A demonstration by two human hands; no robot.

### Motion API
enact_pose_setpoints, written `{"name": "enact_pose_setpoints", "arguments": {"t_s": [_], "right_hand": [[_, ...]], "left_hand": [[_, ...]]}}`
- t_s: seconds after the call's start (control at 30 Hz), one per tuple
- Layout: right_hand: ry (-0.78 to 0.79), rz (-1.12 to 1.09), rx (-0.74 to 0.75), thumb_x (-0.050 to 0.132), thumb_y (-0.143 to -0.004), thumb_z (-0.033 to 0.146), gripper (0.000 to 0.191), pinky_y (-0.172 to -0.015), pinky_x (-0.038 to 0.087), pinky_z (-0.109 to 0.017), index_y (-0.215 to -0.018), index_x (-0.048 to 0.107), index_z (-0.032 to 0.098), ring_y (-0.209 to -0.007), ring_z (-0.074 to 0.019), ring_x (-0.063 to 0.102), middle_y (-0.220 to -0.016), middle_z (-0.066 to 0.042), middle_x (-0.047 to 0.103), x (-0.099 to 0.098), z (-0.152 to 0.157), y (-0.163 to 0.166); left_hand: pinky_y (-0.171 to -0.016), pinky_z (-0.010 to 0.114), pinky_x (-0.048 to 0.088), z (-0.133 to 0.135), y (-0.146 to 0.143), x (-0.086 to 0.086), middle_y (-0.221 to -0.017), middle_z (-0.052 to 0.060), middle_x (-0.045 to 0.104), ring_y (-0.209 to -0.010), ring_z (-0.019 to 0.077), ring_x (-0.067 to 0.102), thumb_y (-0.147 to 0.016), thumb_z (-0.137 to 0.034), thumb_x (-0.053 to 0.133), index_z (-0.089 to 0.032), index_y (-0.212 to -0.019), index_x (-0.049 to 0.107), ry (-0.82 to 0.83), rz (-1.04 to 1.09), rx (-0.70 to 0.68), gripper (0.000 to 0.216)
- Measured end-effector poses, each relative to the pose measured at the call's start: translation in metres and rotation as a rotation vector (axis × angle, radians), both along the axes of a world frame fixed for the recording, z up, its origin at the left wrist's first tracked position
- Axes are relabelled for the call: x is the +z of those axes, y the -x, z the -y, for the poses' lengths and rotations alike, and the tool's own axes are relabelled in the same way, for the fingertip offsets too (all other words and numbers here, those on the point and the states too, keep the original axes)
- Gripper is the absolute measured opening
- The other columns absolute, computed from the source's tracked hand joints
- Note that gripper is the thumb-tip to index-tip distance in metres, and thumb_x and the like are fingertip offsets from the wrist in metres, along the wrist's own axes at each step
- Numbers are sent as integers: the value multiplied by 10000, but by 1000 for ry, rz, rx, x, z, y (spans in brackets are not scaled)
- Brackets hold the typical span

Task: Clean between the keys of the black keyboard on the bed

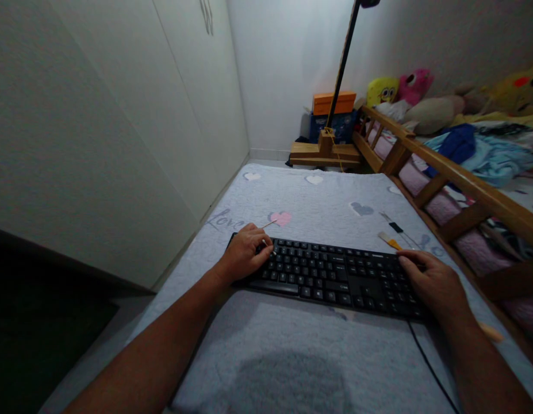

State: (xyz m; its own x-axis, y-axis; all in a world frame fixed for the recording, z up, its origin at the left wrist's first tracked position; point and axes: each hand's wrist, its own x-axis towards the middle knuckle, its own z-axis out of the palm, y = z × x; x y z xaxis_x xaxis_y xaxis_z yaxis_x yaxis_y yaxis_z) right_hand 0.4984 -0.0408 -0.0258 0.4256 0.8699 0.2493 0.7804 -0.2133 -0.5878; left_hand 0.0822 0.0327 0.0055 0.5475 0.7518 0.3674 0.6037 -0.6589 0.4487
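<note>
A black full-size keyboard (330, 276) lies across the patterned bedspread, its cable (430, 359) running off toward the lower right. Over its left end, my left hand (248, 252) is closed in a pinch on a thin stick with a white tip, seemingly a cotton swab (273, 251), near the keys. Another thin pale stick (269, 223) shows just beyond that hand, on the bedspread. My right hand (436, 282) grips the keyboard's right end, thumb at the top edge; its other fingers are partly hidden.
Beyond the keyboard's right end lie a small brush with a yellow handle (394, 244) and a thin tool with a black middle (396, 227). A wooden bed rail (468, 167) borders the right, a white wardrobe (132, 126) the left. A wooden-based stand (326, 152) is at the back.
</note>
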Motion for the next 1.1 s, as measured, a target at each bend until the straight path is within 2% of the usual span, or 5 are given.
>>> {"name": "enact_pose_setpoints", "arguments": {"t_s": [0.6, 1.1], "right_hand": [[-12, 5, 15, 547, -760, 511, 359, -839, 512, -407, -878, 758, 245, -849, -260, 666, -937, -61, 743, -1, 0, 0], [22, -3, 11, 543, -750, 515, 375, -898, 502, -431, -891, 753, 238, -937, -287, 676, -994, -75, 748, 1, 0, 0]], "left_hand": [[-779, 373, 436, -1, 3, 1, -735, 28, 645, -810, 211, 531, -894, -202, 550, -201, -751, 619, -10, -18, 17, 159], [-798, 373, 429, 1, -3, -1, -755, 38, 652, -823, 212, 533, -918, -220, 562, -194, -758, 646, 19, 5, -8, 183]]}}
